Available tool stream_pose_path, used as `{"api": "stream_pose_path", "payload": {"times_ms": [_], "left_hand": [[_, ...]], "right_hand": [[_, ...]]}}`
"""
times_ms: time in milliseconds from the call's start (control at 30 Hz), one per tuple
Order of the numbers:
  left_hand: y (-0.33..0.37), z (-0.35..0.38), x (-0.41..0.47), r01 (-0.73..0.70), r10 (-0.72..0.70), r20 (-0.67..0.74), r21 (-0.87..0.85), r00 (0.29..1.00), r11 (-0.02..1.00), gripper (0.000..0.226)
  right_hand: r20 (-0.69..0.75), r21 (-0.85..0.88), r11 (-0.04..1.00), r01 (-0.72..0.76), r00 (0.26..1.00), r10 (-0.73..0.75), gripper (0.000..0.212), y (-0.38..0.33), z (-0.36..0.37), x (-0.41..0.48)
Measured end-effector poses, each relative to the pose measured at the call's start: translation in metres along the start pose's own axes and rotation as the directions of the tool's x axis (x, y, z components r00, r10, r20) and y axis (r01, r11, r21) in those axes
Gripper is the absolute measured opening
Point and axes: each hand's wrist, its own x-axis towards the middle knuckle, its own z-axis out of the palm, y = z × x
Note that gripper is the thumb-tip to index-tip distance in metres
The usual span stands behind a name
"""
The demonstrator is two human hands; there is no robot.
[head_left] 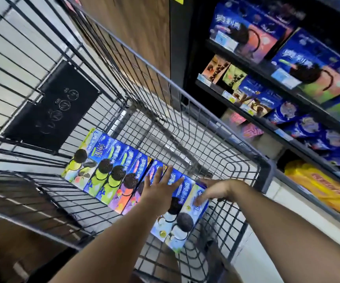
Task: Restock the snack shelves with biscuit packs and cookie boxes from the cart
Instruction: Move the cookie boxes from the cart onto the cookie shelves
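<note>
A row of several blue cookie boxes lies flat across the bottom of the wire cart. My left hand is spread flat, fingers apart, over the boxes near the right end of the row. My right hand rests its fingers on the top edge of the last box, a pale blue and white one with dark cookies printed on it. Whether those fingers grip the box is unclear. The snack shelves rise at the right, holding similar blue cookie boxes.
A black placard hangs on the cart's folded child seat at left. Lower shelves carry blue biscuit packs and a yellow box. A wooden panel stands beyond the cart. Price tags line the shelf edges.
</note>
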Motion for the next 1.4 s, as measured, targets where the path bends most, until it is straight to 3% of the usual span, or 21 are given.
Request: {"api": "stream_pose_path", "payload": {"times_ms": [100, 200, 333, 400, 500, 633, 767, 900, 967, 1033, 1100, 1200, 1300, 1400], "left_hand": [[0.002, -0.026, -0.003, -0.015, 0.02, 0.014, -0.287, 1.0, 0.958, 0.07], [0.001, -0.063, -0.015, -0.039, 0.063, 0.02, -0.587, 0.998, 0.809, 0.069], [0.0, -0.13, -0.052, -0.08, 0.249, 0.053, -0.866, 0.967, 0.493, 0.076], [0.006, -0.168, -0.073, -0.057, 0.283, 0.056, -0.924, 0.958, 0.378, 0.081], [0.021, -0.227, -0.106, -0.052, 0.291, 0.038, -0.954, 0.956, 0.294, 0.085], [0.052, -0.292, -0.149, -0.186, 0.4, -0.059, -0.939, 0.915, 0.289, 0.061], [0.089, -0.338, -0.18, -0.265, 0.432, -0.14, -0.933, 0.891, 0.245, 0.04], [0.124, -0.36, -0.202, -0.26, 0.422, -0.146, -0.938, 0.895, 0.227, 0.036], [0.142, -0.367, -0.208, -0.246, 0.363, -0.176, -0.957, 0.915, 0.156, 0.045], [0.164, -0.373, -0.212, -0.249, 0.283, -0.225, -0.967, 0.932, 0.05, 0.039], [0.187, -0.379, -0.216, -0.258, 0.174, -0.27, -0.962, 0.947, -0.089, 0.032], [0.222, -0.385, -0.22, -0.319, 0.03, -0.336, -0.914, 0.941, -0.251, 0.033], [0.26, -0.383, -0.224, -0.371, -0.065, -0.376, -0.847, 0.924, -0.381, 0.053], [0.304, -0.374, -0.234, -0.389, -0.123, -0.376, -0.802, 0.918, -0.454, 0.079]], "right_hand": [[-0.059, 0.029, 0.998, 0.064, 0.996, -0.062, 0.124, -0.006, 0.007, -0.021], [-0.083, 0.028, 0.993, 0.117, 0.99, -0.115, 0.132, -0.026, 0.003, -0.061], [-0.077, -0.077, 0.972, 0.223, 0.97, -0.229, 0.09, -0.068, -0.015, -0.146], [-0.148, -0.109, 0.971, 0.213, 0.962, -0.228, 0.094, -0.089, -0.028, -0.202], [-0.222, -0.098, 0.949, 0.3, 0.923, -0.314, 0.098, -0.117, -0.044, -0.283], [-0.233, -0.044, 0.911, 0.41, 0.883, -0.409, 0.094, -0.127, -0.059, -0.373], [-0.357, 0.03, 0.857, 0.514, 0.807, -0.471, 0.101, -0.122, -0.057, -0.433], [-0.571, 0.128, 0.767, 0.629, 0.679, -0.462, 0.079, -0.1, -0.046, -0.464], [-0.661, 0.197, 0.722, 0.663, 0.634, -0.402, 0.074, -0.081, -0.04, -0.471], [-0.706, 0.288, 0.664, 0.69, 0.621, -0.339, 0.08, -0.058, -0.035, -0.474], [-0.699, 0.361, 0.623, 0.695, 0.643, -0.312, 0.084, -0.03, -0.03, -0.477], [-0.629, 0.44, 0.582, 0.684, 0.697, -0.343, 0.069, 0.016, -0.024, -0.489], [-0.64, 0.498, 0.488, 0.717, 0.683, -0.351, 0.055, 0.065, -0.024, -0.501], [-0.7, 0.525, 0.363, 0.77, 0.633, -0.331, 0.058, 0.112, -0.023, -0.514]]}}
